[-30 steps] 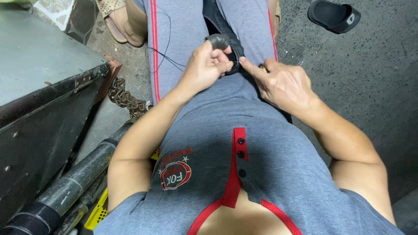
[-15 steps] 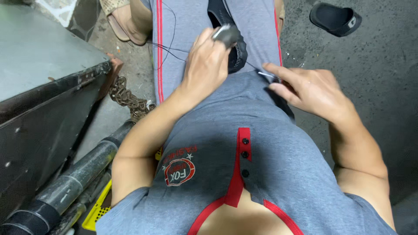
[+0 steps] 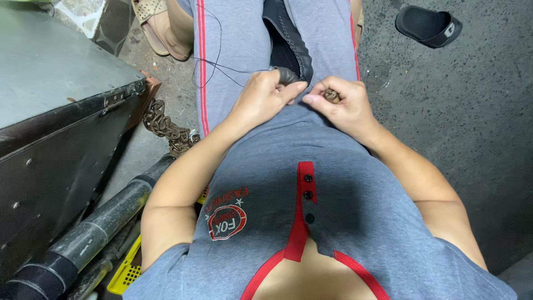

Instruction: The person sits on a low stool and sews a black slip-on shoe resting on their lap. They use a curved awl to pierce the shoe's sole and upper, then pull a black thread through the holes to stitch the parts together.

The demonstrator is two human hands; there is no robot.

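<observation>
Two hands are in view: the left hand point(image 3: 261, 97) and the right hand point(image 3: 343, 105). One dark shoe piece point(image 3: 288, 44) lies on the lap, and one thin black thread point(image 3: 214, 61) runs over the trouser leg. One small brown tool point(image 3: 332, 95) sits in the right hand. One black slipper point(image 3: 428, 25) lies on the floor, and one tan sandal point(image 3: 149, 22) shows at the top. One rusty chain point(image 3: 166, 126) hangs beside one grey metal box point(image 3: 55, 94). One dark pipe point(image 3: 94, 228) and one yellow crate point(image 3: 126, 271) lie below.

shoe piece point(image 3: 288, 50): looks like matt black leather to me
chain point(image 3: 166, 129): rusty metal
floor point(image 3: 472, 111): rough concrete
box point(image 3: 61, 111): dull metal
</observation>
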